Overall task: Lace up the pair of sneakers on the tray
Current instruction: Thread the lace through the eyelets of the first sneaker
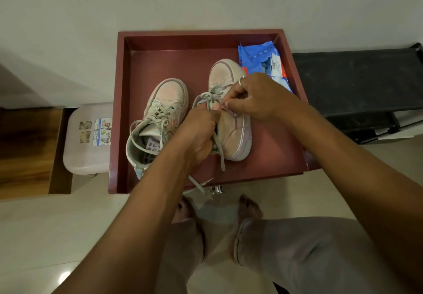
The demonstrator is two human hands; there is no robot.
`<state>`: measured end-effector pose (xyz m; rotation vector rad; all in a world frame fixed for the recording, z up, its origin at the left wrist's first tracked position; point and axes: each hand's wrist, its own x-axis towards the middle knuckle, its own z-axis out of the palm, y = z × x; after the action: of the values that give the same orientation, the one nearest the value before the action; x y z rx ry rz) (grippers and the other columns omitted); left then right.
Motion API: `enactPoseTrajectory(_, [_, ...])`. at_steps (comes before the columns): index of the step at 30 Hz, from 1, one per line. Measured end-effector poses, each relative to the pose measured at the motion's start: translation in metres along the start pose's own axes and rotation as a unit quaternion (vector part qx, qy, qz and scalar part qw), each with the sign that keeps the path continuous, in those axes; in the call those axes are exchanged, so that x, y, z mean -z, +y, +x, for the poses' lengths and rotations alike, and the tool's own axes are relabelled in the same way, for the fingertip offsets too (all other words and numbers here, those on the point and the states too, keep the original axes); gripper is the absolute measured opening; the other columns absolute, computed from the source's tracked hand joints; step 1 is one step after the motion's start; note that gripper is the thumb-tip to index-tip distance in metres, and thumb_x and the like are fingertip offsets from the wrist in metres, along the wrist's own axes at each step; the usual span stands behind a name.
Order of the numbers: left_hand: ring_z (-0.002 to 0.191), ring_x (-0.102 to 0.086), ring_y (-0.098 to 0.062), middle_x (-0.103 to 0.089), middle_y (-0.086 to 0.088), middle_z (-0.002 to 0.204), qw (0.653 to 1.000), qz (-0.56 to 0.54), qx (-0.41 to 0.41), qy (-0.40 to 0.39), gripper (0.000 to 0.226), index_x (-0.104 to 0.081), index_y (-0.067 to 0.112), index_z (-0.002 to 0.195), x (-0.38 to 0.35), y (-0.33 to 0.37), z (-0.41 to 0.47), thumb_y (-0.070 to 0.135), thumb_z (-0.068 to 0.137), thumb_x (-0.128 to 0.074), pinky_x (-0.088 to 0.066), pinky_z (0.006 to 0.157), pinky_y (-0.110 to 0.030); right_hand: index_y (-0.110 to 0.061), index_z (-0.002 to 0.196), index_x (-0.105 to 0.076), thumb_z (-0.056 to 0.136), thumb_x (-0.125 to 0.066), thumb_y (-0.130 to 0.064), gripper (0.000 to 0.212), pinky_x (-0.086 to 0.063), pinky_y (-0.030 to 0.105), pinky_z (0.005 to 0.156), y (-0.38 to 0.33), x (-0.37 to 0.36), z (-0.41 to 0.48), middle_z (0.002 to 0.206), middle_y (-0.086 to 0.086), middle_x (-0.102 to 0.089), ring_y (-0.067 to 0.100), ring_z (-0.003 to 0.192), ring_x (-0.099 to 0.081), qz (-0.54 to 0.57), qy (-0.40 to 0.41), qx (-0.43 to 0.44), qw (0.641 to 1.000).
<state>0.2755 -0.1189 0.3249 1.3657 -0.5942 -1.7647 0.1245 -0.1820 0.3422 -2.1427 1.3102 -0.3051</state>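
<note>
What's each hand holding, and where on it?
Both hold the lace of the right sneaker: left hand grips a strand mid-length beside the collar; right hand pinches it at the eyelets. Left sneaker isn't held.

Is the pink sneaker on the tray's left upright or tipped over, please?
Upright: the left pale pink sneaker sits on its sole, opening facing up.

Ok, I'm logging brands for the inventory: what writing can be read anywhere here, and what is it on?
Blue packet in the tray: its white label carries print, too blurred to read.
Sticker on the pink stool: coloured print, too small to read.
Sneakers and lace: no lettering shows.
</note>
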Motion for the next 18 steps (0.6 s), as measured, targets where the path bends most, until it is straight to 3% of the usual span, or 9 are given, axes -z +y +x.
enactPoseTrajectory(2, [0.114, -0.063, -0.035, -0.067, -0.021, 0.117, 1.0, 0.002, -0.002, -0.001, 0.029, -0.06, 0.003, 0.121, -0.001, 0.0, 0.0, 0.005, 0.104, -0.037, -0.051, 0.099, -0.047, -0.016, 0.095, -0.08, 0.088, -0.072, -0.024, 0.013, -0.058, 0.037, 0.076, 0.002, -0.001, -0.001, 0.085, -0.005, -0.076, 0.008, 0.078, -0.069, -0.014, 0.015, 0.0, 1.0])
enactPoseTrajectory(6, [0.106, -0.066, -0.025, -0.069, -0.012, 0.114, 1.0, 0.004, -0.004, -0.008, 0.029, -0.058, 0.006, 0.126, -0.005, 0.0, -0.001, 0.01, 0.105, -0.038, -0.056, 0.089, -0.034, -0.019, 0.093, -0.081, 0.088, -0.065, -0.029, 0.019, -0.058, 0.043, 0.072, 0.004, -0.021, 0.004, 0.086, -0.002, -0.076, 0.013, 0.078, -0.067, -0.089, 0.144, -0.001, 0.986])
enactPoseTrajectory(12, [0.105, -0.067, -0.028, -0.069, -0.016, 0.114, 1.0, -0.005, -0.004, -0.009, 0.03, -0.059, 0.003, 0.125, 0.0, -0.001, 0.001, 0.005, 0.104, -0.037, -0.055, 0.093, -0.039, -0.015, 0.091, -0.081, 0.086, -0.071, -0.016, 0.012, -0.056, 0.034, 0.075, -0.002, -0.005, -0.003, 0.085, -0.004, -0.077, 0.009, 0.08, -0.069, -0.018, 0.012, 0.005, 1.0])
enactPoseTrajectory(16, [0.104, -0.067, -0.026, -0.07, -0.012, 0.112, 1.0, 0.005, -0.007, -0.017, 0.03, -0.058, 0.007, 0.126, -0.004, 0.0, -0.001, 0.011, 0.105, -0.038, -0.056, 0.09, -0.039, -0.02, 0.091, -0.08, 0.087, -0.067, -0.024, 0.015, -0.058, 0.042, 0.073, 0.002, -0.015, 0.002, 0.084, -0.006, -0.075, 0.011, 0.077, -0.067, -0.073, 0.112, -0.014, 0.991])
enactPoseTrajectory(18, [0.094, -0.069, -0.02, -0.071, -0.008, 0.105, 1.0, 0.005, -0.008, -0.02, 0.029, -0.059, 0.009, 0.125, -0.003, 0.001, -0.003, 0.012, 0.106, -0.037, -0.058, 0.079, -0.033, -0.02, 0.091, -0.08, 0.088, -0.065, -0.024, 0.016, -0.058, 0.042, 0.073, 0.0, -0.018, 0.005, 0.082, -0.005, -0.075, 0.012, 0.076, -0.067, -0.077, 0.123, -0.022, 0.989])
